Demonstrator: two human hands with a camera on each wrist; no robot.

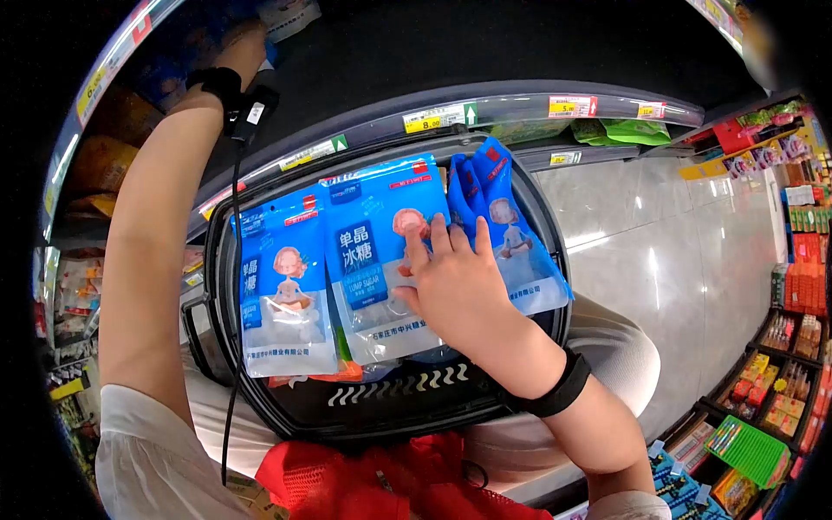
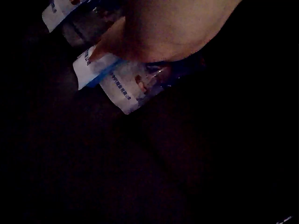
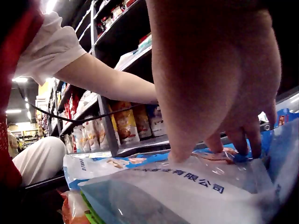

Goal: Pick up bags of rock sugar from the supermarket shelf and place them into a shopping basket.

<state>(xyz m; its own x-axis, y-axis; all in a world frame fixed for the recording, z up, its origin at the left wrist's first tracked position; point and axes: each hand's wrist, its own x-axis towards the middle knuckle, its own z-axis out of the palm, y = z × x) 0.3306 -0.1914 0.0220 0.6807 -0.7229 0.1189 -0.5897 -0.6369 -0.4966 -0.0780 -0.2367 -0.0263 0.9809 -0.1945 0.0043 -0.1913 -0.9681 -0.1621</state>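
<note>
My right hand [image 1: 455, 277] lies spread on the middle blue and white lump sugar bag [image 1: 374, 299] in the black basket [image 1: 299, 416]; in the right wrist view the fingertips of the hand [image 3: 215, 88] touch the bag [image 3: 187, 179]. A similar bag [image 1: 286, 290] is at its left, and others [image 1: 520, 251] lean at its right. The left arm reaches into a dark shelf at the upper left, where the left hand [image 1: 243, 48] is among bags. In the left wrist view that hand [image 2: 173, 32] is over blue and white bags [image 2: 126, 88], its fingers mostly hidden.
The shelf edge [image 1: 511, 95] with price tags runs just beyond the basket. Orange bags [image 1: 104, 165] stand on the shelf at the left. Tiled floor [image 1: 650, 243] is at the right, with stocked racks [image 1: 802, 286] past it. A black cable [image 1: 236, 347] hangs from the left wrist.
</note>
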